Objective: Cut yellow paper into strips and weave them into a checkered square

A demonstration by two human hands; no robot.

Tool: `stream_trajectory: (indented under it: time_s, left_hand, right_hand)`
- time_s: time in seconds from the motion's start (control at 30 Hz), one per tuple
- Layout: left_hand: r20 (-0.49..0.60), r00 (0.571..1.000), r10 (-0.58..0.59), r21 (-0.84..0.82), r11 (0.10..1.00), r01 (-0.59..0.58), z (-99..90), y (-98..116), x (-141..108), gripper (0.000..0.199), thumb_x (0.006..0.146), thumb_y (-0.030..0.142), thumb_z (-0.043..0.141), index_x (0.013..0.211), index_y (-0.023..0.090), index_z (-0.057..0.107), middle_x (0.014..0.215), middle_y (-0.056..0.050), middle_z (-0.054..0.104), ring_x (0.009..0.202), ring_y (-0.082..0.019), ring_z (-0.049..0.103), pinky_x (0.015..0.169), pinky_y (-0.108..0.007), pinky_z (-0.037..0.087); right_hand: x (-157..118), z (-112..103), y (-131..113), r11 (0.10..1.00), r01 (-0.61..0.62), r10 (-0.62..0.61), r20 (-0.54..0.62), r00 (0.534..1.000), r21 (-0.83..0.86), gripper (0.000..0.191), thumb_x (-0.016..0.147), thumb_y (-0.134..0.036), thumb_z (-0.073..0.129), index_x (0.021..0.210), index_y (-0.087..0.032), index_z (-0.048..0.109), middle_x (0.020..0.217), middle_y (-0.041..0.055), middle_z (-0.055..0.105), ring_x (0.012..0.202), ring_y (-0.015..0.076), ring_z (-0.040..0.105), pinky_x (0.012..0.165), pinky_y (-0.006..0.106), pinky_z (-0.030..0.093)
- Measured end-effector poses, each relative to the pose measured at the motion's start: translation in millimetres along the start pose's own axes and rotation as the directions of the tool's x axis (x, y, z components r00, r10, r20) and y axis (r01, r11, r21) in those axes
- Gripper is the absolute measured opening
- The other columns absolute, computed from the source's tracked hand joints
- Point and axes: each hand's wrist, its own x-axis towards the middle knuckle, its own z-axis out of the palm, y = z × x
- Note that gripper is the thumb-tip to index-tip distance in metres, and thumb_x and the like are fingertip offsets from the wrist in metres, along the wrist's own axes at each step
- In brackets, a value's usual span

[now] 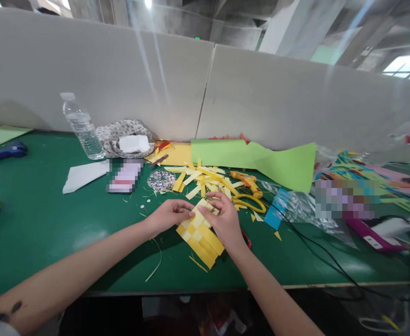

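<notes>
Between my hands is a woven paper piece, dark yellow strips crossed with pale yellow ones in a checker pattern. My left hand pinches its upper left edge between thumb and fingers. On the upper right side, my right hand grips it, thumb on top and fingers curled behind. Loose dark yellow strip ends hang toward me at the lower right. Just beyond my hands lies a pile of cut yellow paper strips. A yellow glue gun and yellow-handled scissors lie right of the pile.
A water bottle stands at the back left, near a phone and a patterned cloth bag. Green paper leans along the grey partition. A black cord crosses the right side toward a purple power strip.
</notes>
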Motion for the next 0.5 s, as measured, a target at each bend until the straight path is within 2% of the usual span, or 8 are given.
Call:
stream_trajectory:
  time_s: [0.2,0.37,0.5]
  left_hand:
    - [-0.003,1.000,-0.003,0.017,1.000,0.003,-2.2,-6,3,0.030,0.070,0.044,0.065,0.081,0.017,0.063,0.058,0.004,0.052,0.053,-0.008,0.043,0.053,-0.021,0.032]
    - [0.008,1.000,0.015,0.018,1.000,-0.015,-2.5,-7,3,0.027,0.072,0.043,0.063,0.079,0.017,0.061,0.061,0.003,0.054,0.054,-0.008,0.044,0.055,-0.021,0.033]
    - [0.018,1.000,0.005,0.000,1.000,-0.005,-1.9,-6,2,0.028,0.072,0.043,0.064,0.081,0.016,0.061,0.064,0.003,0.055,0.055,-0.008,0.046,0.056,-0.021,0.035]
  right_hand:
    - [0,-2,-5,0.999,0.021,-0.020,0.050,0.999,-0.028,0.041,0.065,-0.038,0.070,0.099,-0.022,0.054,0.071,-0.0010,0.062,0.056,0.0125,0.054,0.051,0.024,0.041]
    - [5,-13,-7,0.999,0.014,-0.009,0.122,0.993,-0.039,0.048,0.061,-0.034,0.072,0.103,-0.023,0.052,0.077,-0.0002,0.063,0.068,0.0158,0.060,0.062,0.028,0.046]
    - [8,-18,-6,0.999,0.018,-0.014,0.126,0.992,-0.029,0.044,0.061,-0.027,0.069,0.101,-0.022,0.052,0.071,-0.0018,0.062,0.069,0.0164,0.061,0.066,0.030,0.047]
